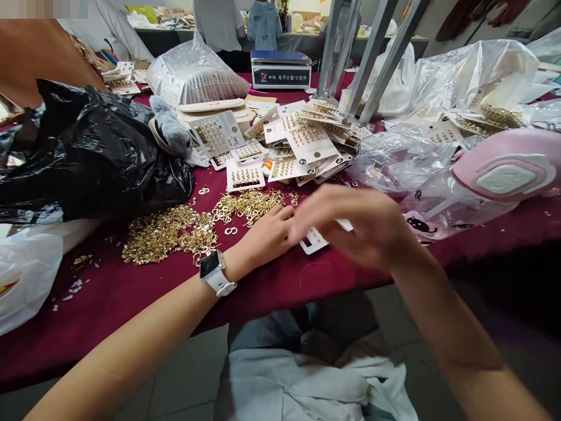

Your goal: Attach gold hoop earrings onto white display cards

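Dark red cloth [272, 280] covers a long table above a tiled floor, and people [219, 26] stand in the background at twelve o'clock. Nearest the hands, a small white rectangular card with rounded corners [316, 242] lies on the cloth, partly hidden by the right hand [357, 225]. That hand arches over it, blurred, its fingers curled toward nine o'clock; I can't tell whether the fingertips pinch anything. At nine o'clock from the card, the left hand [272, 234] is held back upward, fingers bent and close to the right hand's; whether something sits between them is hidden. Its wrist wears a square-faced watch with a white band [213, 272].

Just beyond the left hand, toward eleven o'clock, lies a loose pile of curled gold-coloured metal pieces [248, 204]; farther toward nine o'clock is a denser gold-coloured heap [162, 234]. At twelve o'clock from the small card, white cards bearing rows of gold-coloured pieces [311, 143] overlap in a jumble. A glossy black plastic bag [100, 152] slumps at ten o'clock, and a rounded pink-and-white plastic object [508, 166] is at two. Farthest back on the cloth, near twelve, stands a blue-topped electronic scale [280, 70].
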`<state>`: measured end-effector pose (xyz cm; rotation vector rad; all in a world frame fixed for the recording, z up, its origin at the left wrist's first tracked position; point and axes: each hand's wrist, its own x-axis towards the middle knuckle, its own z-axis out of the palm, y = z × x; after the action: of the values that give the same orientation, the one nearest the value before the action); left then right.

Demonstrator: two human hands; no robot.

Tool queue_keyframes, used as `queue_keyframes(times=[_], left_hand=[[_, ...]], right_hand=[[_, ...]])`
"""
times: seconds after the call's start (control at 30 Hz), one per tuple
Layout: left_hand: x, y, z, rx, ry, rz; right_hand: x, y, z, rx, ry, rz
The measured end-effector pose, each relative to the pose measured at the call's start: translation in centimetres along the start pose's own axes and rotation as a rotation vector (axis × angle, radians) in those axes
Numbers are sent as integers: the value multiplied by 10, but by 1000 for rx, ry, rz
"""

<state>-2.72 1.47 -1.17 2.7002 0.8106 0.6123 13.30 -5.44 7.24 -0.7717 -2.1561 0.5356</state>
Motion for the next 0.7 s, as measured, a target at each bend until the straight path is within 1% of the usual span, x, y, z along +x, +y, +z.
queue_keyframes(times=[0.03,0.07,0.1,0.13,0.2,0.23,0.33,0.4,0.5,0.63,0.7], left_hand=[[0,-1,0,9,-6,9],[1,-1,0,26,-23,22],[1,-2,-1,41,-46,30],[2,-2,-1,52,-59,24],[2,-1,-3,68,-84,10],[2,-1,-4,69,-89,5],[2,0,-4,61,-80,8],[2,0,-3,53,-75,9],[1,0,-1,38,-69,5],[1,0,-1,10,-61,-1],[2,0,-2,-47,-36,-24]], right_hand=[[15,22,-3,-75,-56,56],[27,44,-6,-169,-142,128],[36,66,-6,-271,-241,188],[40,84,-6,-379,-306,244],[40,111,-1,-511,-325,321],[36,119,2,-550,-297,336],[24,124,9,-625,-210,356],[20,121,11,-660,-221,387],[21,117,12,-687,-270,435],[23,116,14,-686,-262,497],[23,117,15,-683,-257,501]])
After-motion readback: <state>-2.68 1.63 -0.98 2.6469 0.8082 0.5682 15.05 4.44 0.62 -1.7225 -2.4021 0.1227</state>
